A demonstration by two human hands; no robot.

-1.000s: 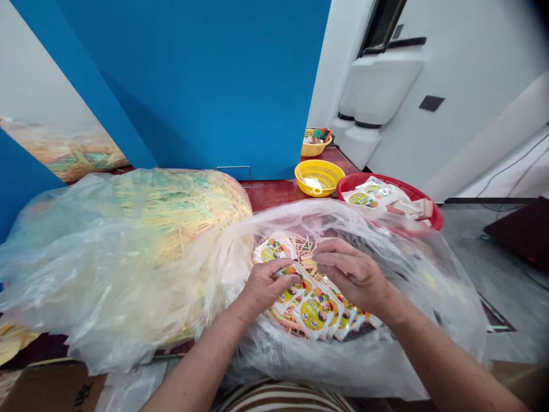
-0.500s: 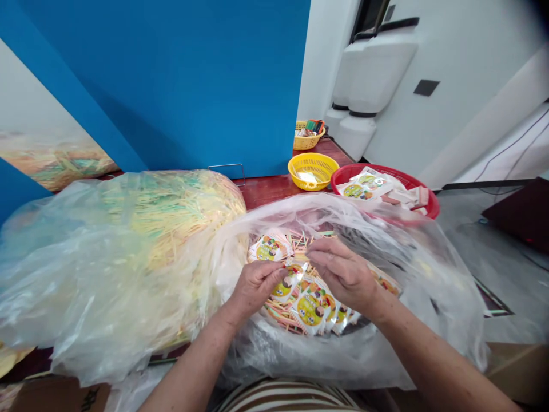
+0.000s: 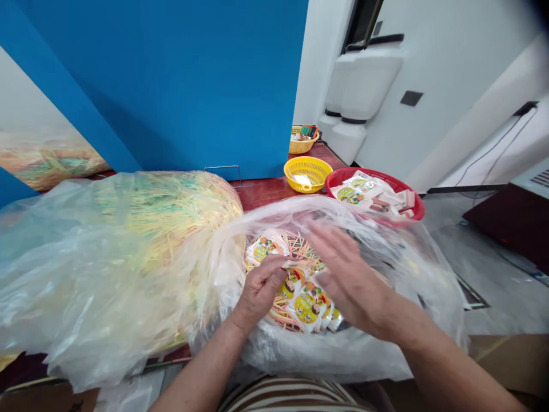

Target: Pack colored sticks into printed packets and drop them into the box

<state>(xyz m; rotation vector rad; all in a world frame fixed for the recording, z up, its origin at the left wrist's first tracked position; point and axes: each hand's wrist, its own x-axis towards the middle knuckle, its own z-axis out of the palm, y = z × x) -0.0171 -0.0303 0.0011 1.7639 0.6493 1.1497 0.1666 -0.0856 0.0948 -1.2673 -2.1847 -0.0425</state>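
Observation:
My left hand (image 3: 262, 289) pinches the edge of a small printed packet (image 3: 293, 281) between thumb and fingers. My right hand (image 3: 354, 280) is just to the right of it, fingers stretched out and a little blurred, holding nothing I can see. Under both hands lies an opened clear plastic bag (image 3: 274, 355), full of thin coloured sticks (image 3: 300, 247) in pink, yellow and green. Several overlapping printed packets (image 3: 309, 309) rest on the sticks. More packets (image 3: 268, 247) lie in the bag's upper left, and my right hand covers part of its contents.
On the left, a large clear bag (image 3: 171, 212) bulges with yellow and green strands. Behind the opened bag stand a red basket (image 3: 343, 174) of packets and a yellow basket (image 3: 306, 166). Another yellow basket (image 3: 302, 146) is farther back. A blue panel (image 3: 193, 86) rises behind.
My right hand has moved away from the packet, to the right, and its fingers have straightened. My left hand keeps its pinch. The view has shifted slightly to the right.

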